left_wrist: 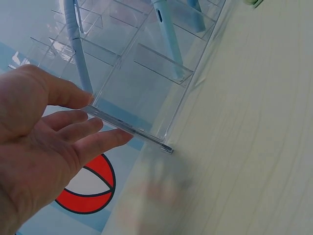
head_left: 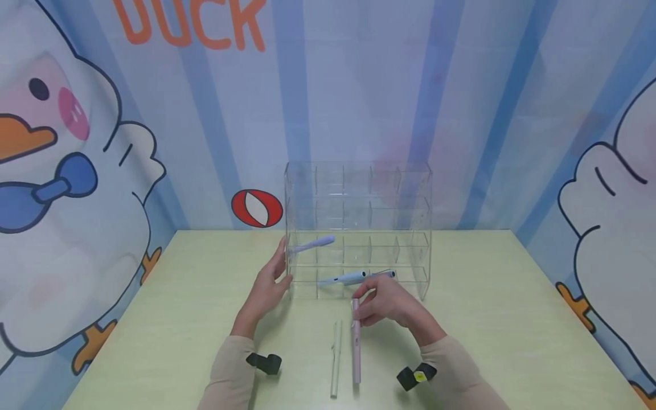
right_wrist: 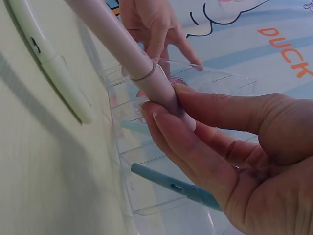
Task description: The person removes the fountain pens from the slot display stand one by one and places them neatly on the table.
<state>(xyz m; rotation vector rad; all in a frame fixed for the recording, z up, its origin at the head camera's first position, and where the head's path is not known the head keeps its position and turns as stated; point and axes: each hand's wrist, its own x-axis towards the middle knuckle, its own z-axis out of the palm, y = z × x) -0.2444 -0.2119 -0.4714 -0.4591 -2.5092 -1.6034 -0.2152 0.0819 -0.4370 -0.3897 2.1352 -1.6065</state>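
My left hand (head_left: 265, 290) grips the left side panel of a clear acrylic rack (head_left: 359, 231), with the thumb and fingers (left_wrist: 105, 142) at the panel's edge. Between the thumb and fingertips of my right hand (head_left: 386, 302), one end of a pink pen (head_left: 356, 353) is pinched, in front of the rack. Left of it, a pale green pen (head_left: 336, 359) lies on the table. A light blue pen (head_left: 345, 278) and a darker blue pen (right_wrist: 181, 187) lean in the rack's lowest row. A lavender pen (head_left: 315, 244) leans in the left compartment one row higher.
The pale yellow-green table (head_left: 476, 319) reaches back to a striped cloth (head_left: 353, 85) printed with ducks and lettering. Thin clear dividers split the rack into several compartments. A dark camera is strapped to each wrist.
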